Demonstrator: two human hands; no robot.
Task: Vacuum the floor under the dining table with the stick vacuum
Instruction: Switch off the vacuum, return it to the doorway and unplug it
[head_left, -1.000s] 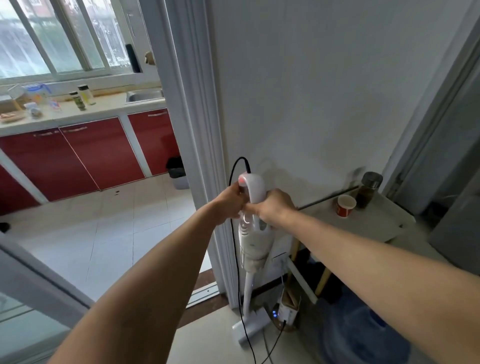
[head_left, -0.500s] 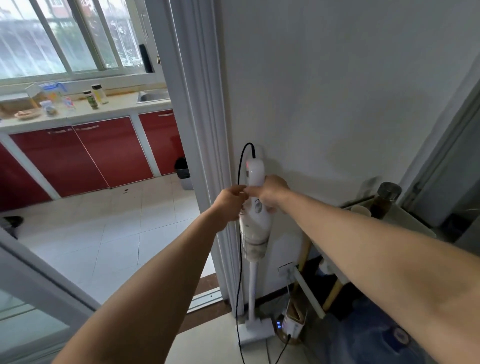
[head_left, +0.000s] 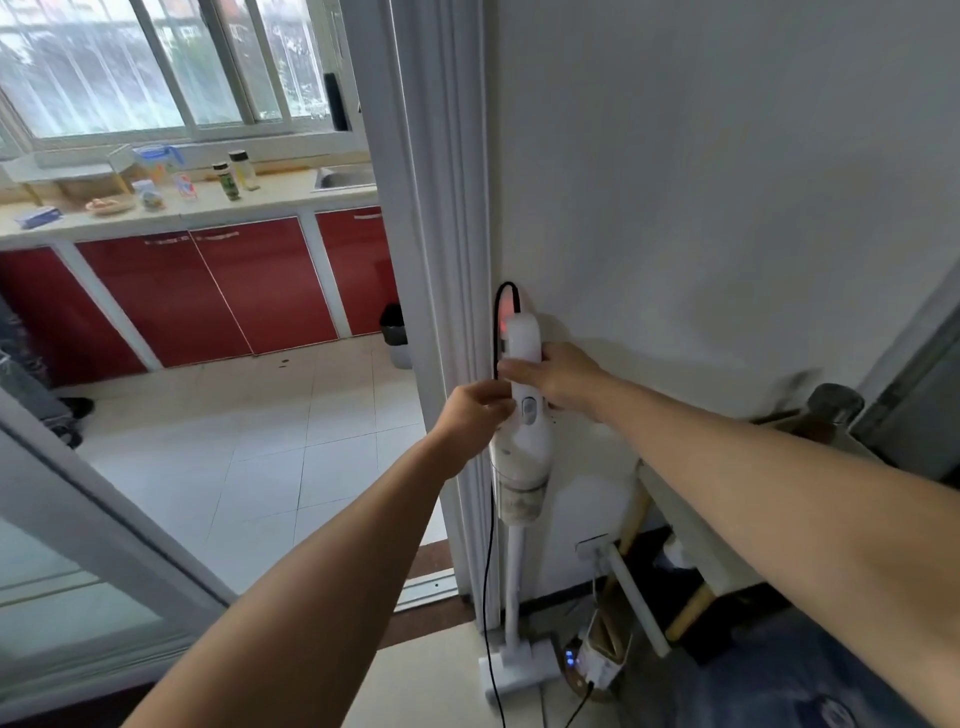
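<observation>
A white stick vacuum (head_left: 522, 452) stands upright against the wall beside the door frame, its floor head (head_left: 519, 670) on the tiles. A black charging cable (head_left: 491, 545) loops from the top of the handle, where a red light glows, and hangs down the left side. My right hand (head_left: 556, 376) grips the handle from the right. My left hand (head_left: 475, 410) pinches the cable at the handle's left side, fingers curled.
A white door frame (head_left: 441, 312) stands left of the vacuum, with a tiled kitchen, red cabinets (head_left: 208, 291) and a small bin (head_left: 395, 332) beyond. A white side table (head_left: 691, 519) carrying a dark bottle (head_left: 831, 410) stands right. A charger and box (head_left: 597, 654) lie by the floor head.
The view has lifted and moved closer to the vacuum. My right hand has shifted a little higher on the handle; my left hand stays at the cable.
</observation>
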